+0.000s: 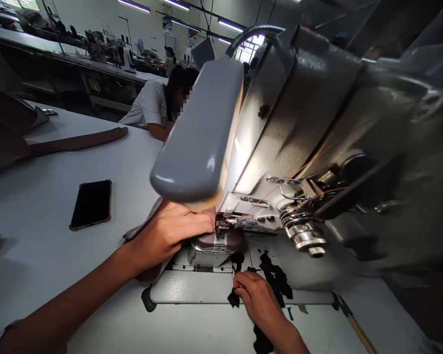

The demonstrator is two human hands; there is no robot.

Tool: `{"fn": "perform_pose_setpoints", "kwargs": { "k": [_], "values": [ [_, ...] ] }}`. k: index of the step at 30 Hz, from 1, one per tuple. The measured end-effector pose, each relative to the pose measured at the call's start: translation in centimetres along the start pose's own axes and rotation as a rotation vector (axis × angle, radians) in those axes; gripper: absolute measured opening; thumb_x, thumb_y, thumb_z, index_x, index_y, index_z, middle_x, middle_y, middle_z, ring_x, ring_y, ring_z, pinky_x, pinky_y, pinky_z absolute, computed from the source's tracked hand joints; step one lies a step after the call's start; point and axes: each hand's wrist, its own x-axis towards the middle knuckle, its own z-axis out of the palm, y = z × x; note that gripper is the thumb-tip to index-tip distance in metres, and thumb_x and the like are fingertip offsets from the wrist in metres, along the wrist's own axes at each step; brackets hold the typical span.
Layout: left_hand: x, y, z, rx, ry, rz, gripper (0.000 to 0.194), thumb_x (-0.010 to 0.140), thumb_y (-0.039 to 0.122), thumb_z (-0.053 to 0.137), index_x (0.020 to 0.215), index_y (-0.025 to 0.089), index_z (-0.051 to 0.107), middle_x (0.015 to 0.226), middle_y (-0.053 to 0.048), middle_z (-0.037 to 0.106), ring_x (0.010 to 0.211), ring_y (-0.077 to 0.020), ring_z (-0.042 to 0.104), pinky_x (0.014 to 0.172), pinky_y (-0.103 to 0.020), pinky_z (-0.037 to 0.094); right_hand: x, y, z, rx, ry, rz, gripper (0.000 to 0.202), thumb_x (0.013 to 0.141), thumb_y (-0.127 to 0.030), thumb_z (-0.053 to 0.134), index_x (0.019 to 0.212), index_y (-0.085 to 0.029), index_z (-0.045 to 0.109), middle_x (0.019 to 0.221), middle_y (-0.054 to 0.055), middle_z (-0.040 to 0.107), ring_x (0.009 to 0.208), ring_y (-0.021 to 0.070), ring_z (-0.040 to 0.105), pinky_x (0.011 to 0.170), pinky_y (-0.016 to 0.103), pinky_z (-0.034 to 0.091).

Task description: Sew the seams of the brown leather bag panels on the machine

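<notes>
A grey sewing machine (276,123) fills the right side, its presser foot and needle area lit by a grey lamp head (199,128). Brown leather (205,240) lies over the machine's raised bed, under the foot. My left hand (173,226) grips this leather just left of the foot; its fingertips are partly hidden by the lamp head. More of the piece hangs below the wrist. In front of the bed, my right hand (256,295) has thumb and fingers closed on a small black fabric piece (234,298). Other black pieces (275,273) lie beside and under that hand.
A phone (91,204) lies on the white table (107,265) at left. Behind it are a brown strip (77,142) and larger brown pieces (7,128). Scissors or tweezers (356,324) rest at lower right. Another person (151,105) leans over the table's far side.
</notes>
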Motion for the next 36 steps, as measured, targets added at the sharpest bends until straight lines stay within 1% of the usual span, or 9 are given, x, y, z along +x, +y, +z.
{"fn": "perform_pose_setpoints", "kwargs": {
  "k": [5,10,14,19,23,25,30,33,36],
  "values": [
    [0.1,-0.2,0.2,0.033,0.024,0.024,0.033,0.093,0.003,0.039,0.115,0.02,0.057,0.106,-0.004,0.065,0.096,-0.0189,0.05,0.087,-0.036,0.034,0.0,0.6,0.8,-0.026,0.024,-0.07,0.022,0.08,0.001,0.042,0.081,-0.018,0.054,0.083,0.001,0.056,0.079,0.0162,0.049,0.073,0.028,0.034],
    [0.0,-0.1,0.1,0.029,-0.03,-0.039,0.029,0.097,0.009,0.033,0.103,0.019,0.06,0.098,-0.004,0.063,0.09,-0.0179,0.049,0.084,-0.035,0.034,-0.1,1.0,1.5,-0.038,0.068,-0.127,0.027,0.077,0.005,0.038,0.082,-0.017,0.053,0.084,0.002,0.055,0.079,0.0178,0.048,0.071,0.029,0.034],
    [-0.1,-0.2,0.1,0.041,-0.019,-0.028,0.028,0.097,0.011,0.033,0.102,0.018,0.06,0.096,-0.005,0.062,0.092,-0.0178,0.05,0.085,-0.035,0.034,-0.1,1.3,1.6,-0.009,0.122,-0.145,0.022,0.078,0.002,0.042,0.08,-0.017,0.052,0.081,0.002,0.055,0.076,0.0179,0.048,0.069,0.029,0.034],
    [-0.2,-0.3,0.0,0.08,-0.077,-0.04,0.031,0.093,0.004,0.034,0.102,0.02,0.059,0.095,-0.004,0.062,0.089,-0.0174,0.049,0.082,-0.035,0.034,0.1,1.4,0.2,0.121,0.192,-0.066,0.012,0.083,-0.009,0.052,0.077,-0.019,0.055,0.075,-0.003,0.058,0.071,0.0113,0.052,0.067,0.022,0.038],
    [-0.2,-0.3,-0.1,0.088,-0.072,-0.022,0.034,0.09,0.001,0.035,0.106,0.02,0.058,0.098,-0.004,0.062,0.09,-0.0179,0.049,0.084,-0.035,0.034,0.3,1.6,-0.8,0.163,0.237,0.021,0.011,0.08,-0.019,0.061,0.07,-0.018,0.056,0.068,-0.004,0.059,0.061,0.0101,0.049,0.061,0.022,0.038],
    [-0.1,-0.3,0.0,0.086,-0.054,-0.007,0.034,0.09,0.0,0.034,0.107,0.019,0.057,0.099,-0.004,0.063,0.09,-0.0178,0.049,0.085,-0.035,0.035,0.5,1.9,-1.0,0.154,0.228,0.019,0.011,0.081,-0.021,0.059,0.07,-0.018,0.058,0.068,-0.003,0.059,0.062,0.0115,0.05,0.062,0.023,0.038],
    [0.0,-0.3,0.2,0.09,-0.01,0.006,0.032,0.093,0.004,0.032,0.105,0.019,0.057,0.098,-0.004,0.065,0.089,-0.0177,0.05,0.084,-0.035,0.035,0.6,2.0,-0.9,0.146,0.164,-0.019,0.029,0.088,-0.013,0.041,0.097,-0.022,0.067,0.097,0.001,0.065,0.091,0.0159,0.057,0.083,0.028,0.041],
    [0.0,-0.4,0.1,0.096,-0.01,-0.003,0.032,0.093,0.004,0.031,0.104,0.02,0.058,0.094,-0.004,0.064,0.087,-0.0176,0.051,0.082,-0.035,0.035,0.6,1.5,-0.7,0.134,0.122,0.019,0.019,0.081,-0.013,0.052,0.089,-0.021,0.067,0.091,0.001,0.064,0.087,0.0174,0.056,0.079,0.029,0.041],
    [0.0,-0.5,-0.1,0.089,-0.018,-0.013,0.031,0.094,0.004,0.033,0.102,0.02,0.058,0.093,-0.004,0.064,0.088,-0.0175,0.051,0.082,-0.035,0.035,0.8,1.0,-0.6,0.124,0.108,0.035,0.015,0.075,-0.006,0.054,0.075,-0.019,0.063,0.08,0.0,0.059,0.081,0.0162,0.054,0.073,0.027,0.039]
  ]
}}
